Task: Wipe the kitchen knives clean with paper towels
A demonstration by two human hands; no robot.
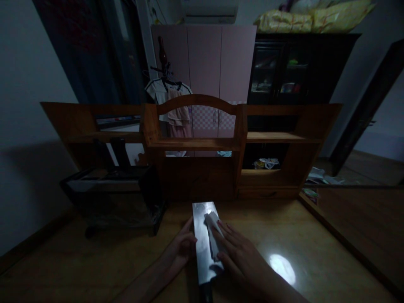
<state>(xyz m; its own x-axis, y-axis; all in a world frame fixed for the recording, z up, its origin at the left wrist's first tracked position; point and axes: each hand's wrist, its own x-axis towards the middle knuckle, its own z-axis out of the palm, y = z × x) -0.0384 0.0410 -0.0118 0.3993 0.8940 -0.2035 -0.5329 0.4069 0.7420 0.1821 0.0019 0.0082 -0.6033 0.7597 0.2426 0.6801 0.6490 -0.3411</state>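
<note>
A cleaver (200, 256) stands out in the middle of the head view, its broad shiny blade pointing away from me and its black handle (205, 291) toward me. My left hand (181, 249) grips the blade from its left side, fingers curled behind it and thumb at the edge. On the blade's face lies a folded white cloth or tissue (213, 225); which of the two I cannot tell. My right hand (236, 252) presses this white piece against the metal with its fingers laid over it.
At the left on the wooden tabletop (261, 227) stands a dark knife block (110, 198) with black handles sticking up. A wooden shelf unit (195, 144) runs along the back edge. Behind it are a pink wardrobe (205, 63) and hanging clothes (176, 105).
</note>
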